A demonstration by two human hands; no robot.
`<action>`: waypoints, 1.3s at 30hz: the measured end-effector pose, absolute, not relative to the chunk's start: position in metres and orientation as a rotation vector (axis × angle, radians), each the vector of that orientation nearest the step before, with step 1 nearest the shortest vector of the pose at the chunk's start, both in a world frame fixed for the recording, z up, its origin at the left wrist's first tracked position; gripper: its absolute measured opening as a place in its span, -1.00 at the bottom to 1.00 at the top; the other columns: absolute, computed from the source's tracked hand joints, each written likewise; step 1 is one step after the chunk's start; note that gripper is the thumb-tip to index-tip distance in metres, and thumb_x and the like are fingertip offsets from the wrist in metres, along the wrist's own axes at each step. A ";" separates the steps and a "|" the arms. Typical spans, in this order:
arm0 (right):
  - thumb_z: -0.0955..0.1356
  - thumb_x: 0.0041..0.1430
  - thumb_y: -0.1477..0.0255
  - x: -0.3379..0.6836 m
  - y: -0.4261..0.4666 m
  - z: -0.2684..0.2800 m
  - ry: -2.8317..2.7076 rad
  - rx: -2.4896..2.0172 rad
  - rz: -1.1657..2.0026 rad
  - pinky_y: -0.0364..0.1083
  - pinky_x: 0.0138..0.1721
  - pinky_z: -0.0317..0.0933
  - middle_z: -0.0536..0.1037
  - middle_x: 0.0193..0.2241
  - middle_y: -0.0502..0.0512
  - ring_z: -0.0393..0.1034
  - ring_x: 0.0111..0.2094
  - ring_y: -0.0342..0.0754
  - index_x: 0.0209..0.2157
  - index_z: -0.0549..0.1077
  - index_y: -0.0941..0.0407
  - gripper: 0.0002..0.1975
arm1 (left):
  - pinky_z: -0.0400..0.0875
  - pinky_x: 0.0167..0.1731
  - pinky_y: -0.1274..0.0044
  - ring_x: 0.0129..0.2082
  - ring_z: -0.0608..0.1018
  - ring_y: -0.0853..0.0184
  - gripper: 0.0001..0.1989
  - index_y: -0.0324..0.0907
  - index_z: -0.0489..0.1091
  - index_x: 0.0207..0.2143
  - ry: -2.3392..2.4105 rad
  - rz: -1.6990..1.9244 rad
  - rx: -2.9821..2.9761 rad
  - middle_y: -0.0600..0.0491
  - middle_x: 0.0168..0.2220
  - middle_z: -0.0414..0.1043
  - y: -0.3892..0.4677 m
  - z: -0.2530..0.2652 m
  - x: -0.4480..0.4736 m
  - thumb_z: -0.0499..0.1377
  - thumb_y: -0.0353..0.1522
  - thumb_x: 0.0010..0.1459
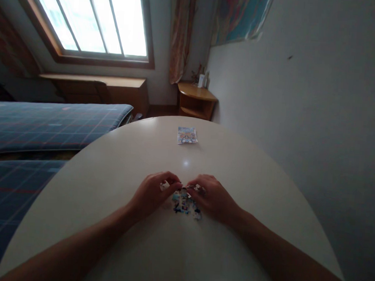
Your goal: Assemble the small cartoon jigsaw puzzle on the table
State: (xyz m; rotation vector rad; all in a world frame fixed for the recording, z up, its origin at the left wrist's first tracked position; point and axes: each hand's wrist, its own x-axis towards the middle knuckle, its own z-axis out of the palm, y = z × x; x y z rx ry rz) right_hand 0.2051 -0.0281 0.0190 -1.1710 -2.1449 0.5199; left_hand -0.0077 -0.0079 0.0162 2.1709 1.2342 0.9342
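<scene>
Small, many-coloured jigsaw pieces (183,208) lie in a loose cluster on the white table, between and just below my hands. My left hand (155,193) is closed in a pinch, its thumb and fingertips at the top edge of the cluster. Facing it, my right hand (214,197) pinches in the same way. The fingertips almost meet over a small, dark jigsaw piece, partly hidden by them. More pale pieces show behind the fingers of each hand. Further back on the table lies a small printed picture packet (187,135).
The round white table (108,182) reaches close to the wall on the right. A bed with blue plaid covers (48,123) stands at the left. Behind are a wooden desk (127,84), a corner shelf (197,91) with small items, and a bright window (96,16).
</scene>
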 end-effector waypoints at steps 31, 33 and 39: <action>0.37 0.23 0.40 0.202 -0.033 0.026 -2.432 -1.343 0.232 0.05 -0.04 0.31 0.59 -0.17 0.13 0.41 -0.09 0.07 -0.11 0.52 0.09 -0.80 | 0.44 -0.24 0.50 -0.26 0.57 0.28 -0.82 -0.10 0.50 -0.19 1.202 0.562 2.581 0.00 -0.23 0.53 -0.009 0.015 -0.014 0.12 -0.45 0.25; 0.36 0.23 0.40 0.203 -0.031 0.024 -2.369 -1.355 0.263 0.03 -0.05 0.31 0.60 -0.18 0.12 0.42 -0.10 0.05 -0.12 0.53 0.08 -0.81 | 0.44 -0.26 0.50 -0.29 0.58 0.29 -0.83 -0.10 0.50 -0.18 1.237 0.590 2.548 0.02 -0.22 0.54 -0.008 0.016 -0.013 0.13 -0.45 0.25; 0.31 0.26 0.44 0.209 -0.024 0.022 -2.108 -1.427 0.468 -0.04 -0.15 0.33 0.63 -0.24 0.09 0.50 -0.22 -0.01 -0.15 0.55 0.07 -0.80 | 0.42 -0.35 0.54 -0.41 0.57 0.34 -0.84 -0.08 0.49 -0.16 1.343 0.692 2.380 0.08 -0.31 0.57 -0.007 0.017 -0.013 0.15 -0.39 0.24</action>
